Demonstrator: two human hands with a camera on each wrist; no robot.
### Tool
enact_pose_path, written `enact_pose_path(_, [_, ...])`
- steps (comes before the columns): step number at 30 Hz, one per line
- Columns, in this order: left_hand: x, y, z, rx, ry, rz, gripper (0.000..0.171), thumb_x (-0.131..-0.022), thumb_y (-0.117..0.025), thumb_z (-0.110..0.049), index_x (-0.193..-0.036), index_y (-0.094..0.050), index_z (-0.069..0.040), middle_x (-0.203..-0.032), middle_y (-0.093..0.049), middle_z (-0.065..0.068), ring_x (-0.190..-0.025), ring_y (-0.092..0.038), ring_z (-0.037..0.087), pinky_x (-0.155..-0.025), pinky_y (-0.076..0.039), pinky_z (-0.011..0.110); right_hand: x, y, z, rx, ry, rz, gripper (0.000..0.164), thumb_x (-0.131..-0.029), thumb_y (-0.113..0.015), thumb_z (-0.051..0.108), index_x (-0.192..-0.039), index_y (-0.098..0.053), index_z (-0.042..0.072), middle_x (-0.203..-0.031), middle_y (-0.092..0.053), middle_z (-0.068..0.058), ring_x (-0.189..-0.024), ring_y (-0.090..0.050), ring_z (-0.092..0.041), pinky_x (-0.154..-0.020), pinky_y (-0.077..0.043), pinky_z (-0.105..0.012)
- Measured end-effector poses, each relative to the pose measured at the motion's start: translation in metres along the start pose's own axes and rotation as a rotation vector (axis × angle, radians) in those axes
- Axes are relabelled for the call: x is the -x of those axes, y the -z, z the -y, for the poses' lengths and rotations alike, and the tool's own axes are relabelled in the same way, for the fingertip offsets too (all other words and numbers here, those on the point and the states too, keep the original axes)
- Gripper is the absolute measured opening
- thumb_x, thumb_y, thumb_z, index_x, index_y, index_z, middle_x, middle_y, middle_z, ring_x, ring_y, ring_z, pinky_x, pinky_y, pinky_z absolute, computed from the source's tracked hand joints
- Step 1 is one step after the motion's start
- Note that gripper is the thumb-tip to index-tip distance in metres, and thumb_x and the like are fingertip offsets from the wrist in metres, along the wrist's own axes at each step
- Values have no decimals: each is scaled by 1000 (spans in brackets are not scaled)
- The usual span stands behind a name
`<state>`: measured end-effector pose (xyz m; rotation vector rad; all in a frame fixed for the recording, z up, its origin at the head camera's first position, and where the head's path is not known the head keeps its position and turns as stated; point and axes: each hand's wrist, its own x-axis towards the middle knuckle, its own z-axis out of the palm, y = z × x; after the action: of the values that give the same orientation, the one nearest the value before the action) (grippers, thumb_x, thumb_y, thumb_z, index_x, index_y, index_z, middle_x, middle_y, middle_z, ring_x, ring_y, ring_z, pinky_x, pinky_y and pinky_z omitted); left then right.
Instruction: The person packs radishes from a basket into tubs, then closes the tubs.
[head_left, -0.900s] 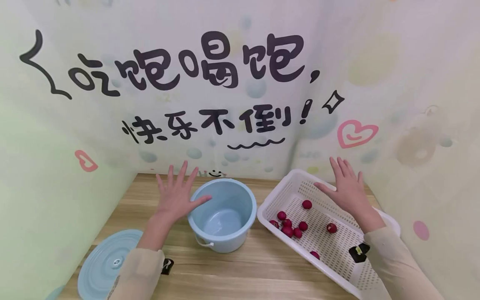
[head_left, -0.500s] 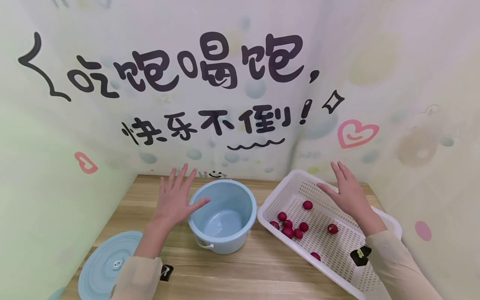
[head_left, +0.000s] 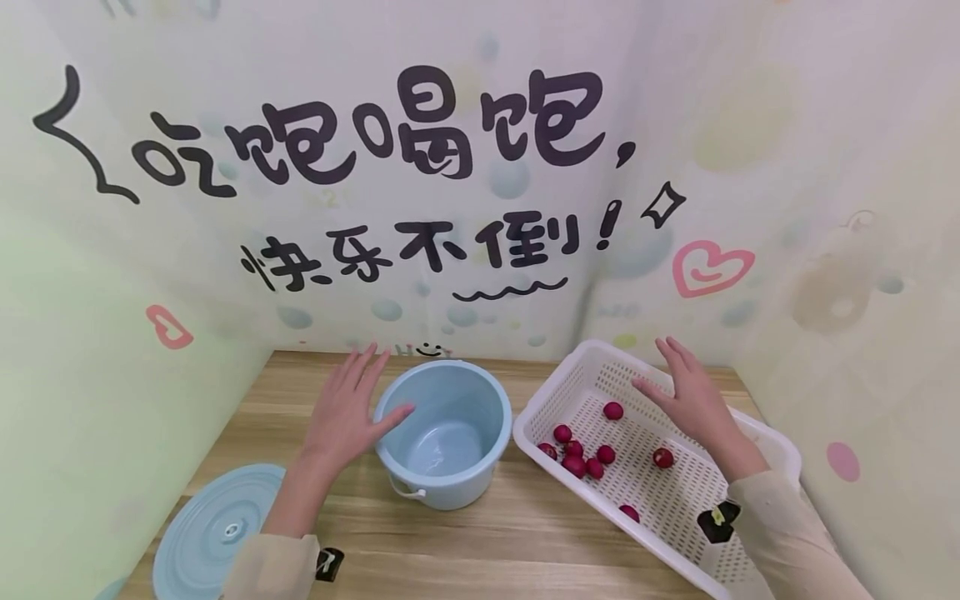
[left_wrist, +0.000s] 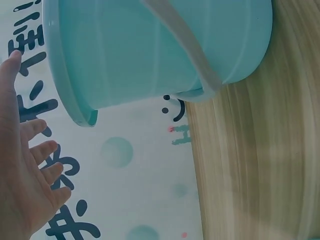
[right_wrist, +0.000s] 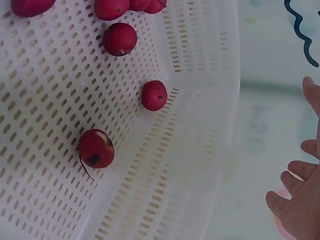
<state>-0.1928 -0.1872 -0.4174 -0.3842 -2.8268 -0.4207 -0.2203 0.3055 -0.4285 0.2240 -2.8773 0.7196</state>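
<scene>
My left hand [head_left: 341, 417] hovers beside the light blue bucket [head_left: 480, 487], fingers spread and holding nothing; its thumb overlaps the bucket's rim in the head view. The bucket stands upright on the table, with nothing visible inside and its white handle [left_wrist: 180, 40] hanging down the side. Over the far right side of the white perforated basket [head_left: 570, 492] is my right hand [head_left: 697, 404], fingers extended, holding nothing. Several red radishes [head_left: 573, 465] lie in the basket, most of them grouped toward its left end. One radish [right_wrist: 97, 149] with a thin root lies apart from the group.
A round blue lid [head_left: 202, 533] lies flat at the left of the wooden table [head_left: 450, 558], partly behind the left sleeve [head_left: 273, 567]. A printed curtain [head_left: 450, 192] with black lettering hangs right behind the table, and pale walls close in both sides.
Both hands have sunk a little lower, and their spread fingers have drawn somewhat closer together. Bucket, basket, radishes and lid have stayed in place.
</scene>
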Motion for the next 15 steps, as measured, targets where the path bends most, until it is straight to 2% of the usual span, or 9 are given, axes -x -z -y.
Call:
enact_pose_path(8, [10, -7, 0, 36, 0, -33, 87, -89, -61, -58, -156, -31, -11, -163, -30, 15, -150, -27, 39, -123, -27, 59, 4, -10, -8, -14, -27, 21, 89, -94, -61, 53, -157, -23, 3, -162, -21, -28, -144, -26, -53, -111, -28, -75])
enact_pose_path(15, [20, -16, -2, 127, 35, -55, 83, -89, -66, -52, -154, -37, -10, -160, -36, 14, -146, -35, 39, -117, -37, 61, 5, -19, -14, -44, -59, 45, 90, -92, -64, 53, -156, -25, 2, -159, -26, -29, -143, -28, -53, -112, -28, -74])
